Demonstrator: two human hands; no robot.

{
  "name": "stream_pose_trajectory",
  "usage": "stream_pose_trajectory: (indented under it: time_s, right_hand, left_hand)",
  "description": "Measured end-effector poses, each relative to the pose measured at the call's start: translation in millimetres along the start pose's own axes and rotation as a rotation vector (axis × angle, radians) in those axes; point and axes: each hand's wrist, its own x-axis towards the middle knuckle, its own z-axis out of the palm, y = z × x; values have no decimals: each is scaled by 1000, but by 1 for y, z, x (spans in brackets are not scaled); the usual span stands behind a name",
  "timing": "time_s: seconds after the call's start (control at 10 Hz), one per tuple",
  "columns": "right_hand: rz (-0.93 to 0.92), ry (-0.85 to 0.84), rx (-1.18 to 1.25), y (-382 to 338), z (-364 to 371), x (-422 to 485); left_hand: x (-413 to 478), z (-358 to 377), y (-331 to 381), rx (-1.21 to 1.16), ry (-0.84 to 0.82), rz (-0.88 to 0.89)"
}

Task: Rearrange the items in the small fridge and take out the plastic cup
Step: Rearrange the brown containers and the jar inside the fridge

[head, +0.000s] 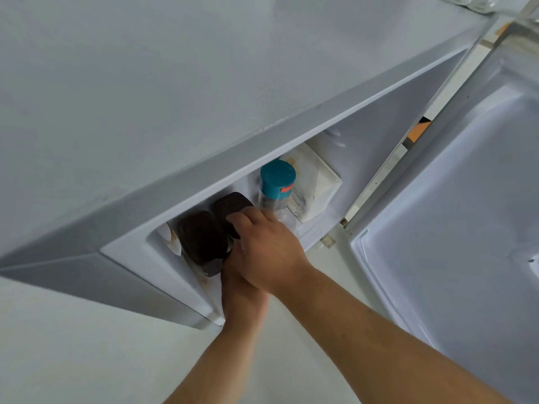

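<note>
I look down into the small open fridge (pixel 163 199). Two dark brown lidded jars stand at its front left. My right hand (pixel 262 252) curls its fingers over the lid of the farther jar (pixel 230 207). My left hand (pixel 242 298) lies under the right one and presses against the side of the nearer jar (pixel 201 243); its fingers are mostly hidden. A clear bottle with a teal cap (pixel 277 179) stands just right of the jars. A see-through plastic cup (pixel 287 221) shows beside the bottle, partly behind my right hand.
A white pouch (pixel 315 182) leans at the back right of the compartment. A white dish edge (pixel 170 239) shows left of the nearer jar. The fridge door (pixel 466 199) stands open on the right. A pale floor (pixel 87 360) lies below.
</note>
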Motion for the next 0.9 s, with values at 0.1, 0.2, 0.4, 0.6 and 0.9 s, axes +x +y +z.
stream_pose_trajectory:
  time_s: [0.1, 0.2, 0.4, 0.6, 0.9]
  right_hand:
    - [-109, -24, -22, 6, 9, -2]
    - [-126, -148, -91, 9, 18, 1]
    - [-124, -263, -166, 18, 25, 15]
    - [-83, -259, -182, 28, 24, 20]
    - [-61, -251, -184, 41, 15, 22]
  left_hand:
    - [-8, 1, 0, 264, -105, 97]
    - [-9, 6, -10, 486, -180, 147]
    - [-11, 19, -20, 624, -98, 297]
    - [4, 13, -7, 251, -406, 135]
    - [18, 24, -1, 334, -194, 114]
